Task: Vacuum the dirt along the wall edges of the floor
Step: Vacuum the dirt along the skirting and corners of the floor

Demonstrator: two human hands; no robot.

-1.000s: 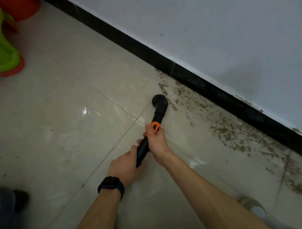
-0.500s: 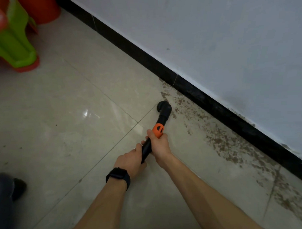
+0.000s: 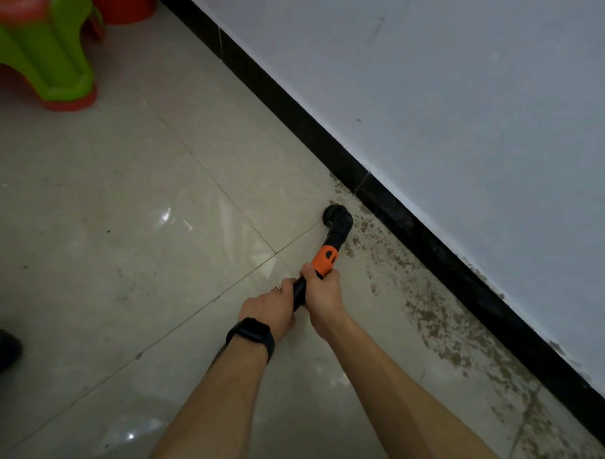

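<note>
Head view: both hands, left hand [image 3: 271, 307] and right hand [image 3: 322, 292], clench the vacuum wand [image 3: 324, 259], nozzle [image 3: 336, 219] beside the baseboard [image 3: 432, 248].

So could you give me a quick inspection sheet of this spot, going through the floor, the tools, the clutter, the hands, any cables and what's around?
Surface: glossy beige tiled floor, with brown dirt in a band along the wall edge.
Job's things: black vacuum wand with an orange collar; its round nozzle sits on the floor at the far end of the dirt band, close to the baseboard.
Clutter: green and red plastic stool, far left.
Hands: left hand and right hand both grip the wand; black wristband on the left wrist.
Cables: nothing seen.
Surroundings: white wall, black baseboard.
</note>
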